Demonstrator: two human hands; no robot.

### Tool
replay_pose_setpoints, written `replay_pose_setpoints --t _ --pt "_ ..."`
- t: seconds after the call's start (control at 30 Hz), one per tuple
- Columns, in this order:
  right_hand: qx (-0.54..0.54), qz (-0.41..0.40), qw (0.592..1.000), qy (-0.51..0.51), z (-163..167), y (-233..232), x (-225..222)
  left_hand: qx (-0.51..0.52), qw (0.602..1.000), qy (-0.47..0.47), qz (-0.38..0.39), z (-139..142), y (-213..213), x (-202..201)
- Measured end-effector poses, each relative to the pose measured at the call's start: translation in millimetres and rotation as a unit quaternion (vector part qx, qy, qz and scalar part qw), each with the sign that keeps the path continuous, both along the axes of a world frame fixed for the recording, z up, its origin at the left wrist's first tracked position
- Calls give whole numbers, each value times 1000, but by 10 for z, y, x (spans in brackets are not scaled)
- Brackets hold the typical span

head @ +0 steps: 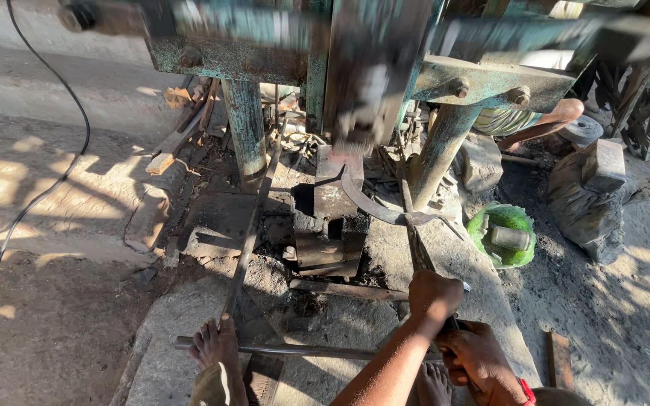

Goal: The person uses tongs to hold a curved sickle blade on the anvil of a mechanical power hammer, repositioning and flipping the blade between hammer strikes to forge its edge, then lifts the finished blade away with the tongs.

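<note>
under the blurred green power hammer [370,68], a curved blade [370,201] is held on the anvil block [332,225] by long tongs [415,240]. the blade is already bent and flattened; forging is judged unfinished. the tong handles are gripped by the closed left hand [434,297] and the closed right hand [479,361]. the hammer face is smeared by motion; a seated person behind is largely hidden.

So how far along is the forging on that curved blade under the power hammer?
Already done: the blade is bent into a sickle-like curve. In hand: both hands, left hand and right hand, grip the tongs, holding the blade's end on the anvil block under the blurred hammer head. Left: whether more shaping is needed cannot be told; no handle is fitted and the metal looks dark.
</note>
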State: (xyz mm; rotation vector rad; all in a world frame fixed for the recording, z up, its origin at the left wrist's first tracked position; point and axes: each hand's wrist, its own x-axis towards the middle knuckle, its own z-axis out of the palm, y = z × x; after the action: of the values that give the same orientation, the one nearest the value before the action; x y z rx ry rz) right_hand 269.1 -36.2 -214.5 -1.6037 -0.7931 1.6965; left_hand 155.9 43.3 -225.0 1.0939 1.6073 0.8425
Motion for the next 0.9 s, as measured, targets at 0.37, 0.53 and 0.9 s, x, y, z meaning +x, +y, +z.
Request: replay_pose_setpoints --t 0.37,0.53,0.9 --pt "170 292 687 -643 1818 -27 -338 -79 745 -658 76 979 181 45" --pt "197 289 652 -673 2198 -64 -780 -84 651 -751 79 1174 301 -234" --pt "223 310 635 -671 2182 47 -935 -84 689 -711 112 1150 476 -373"
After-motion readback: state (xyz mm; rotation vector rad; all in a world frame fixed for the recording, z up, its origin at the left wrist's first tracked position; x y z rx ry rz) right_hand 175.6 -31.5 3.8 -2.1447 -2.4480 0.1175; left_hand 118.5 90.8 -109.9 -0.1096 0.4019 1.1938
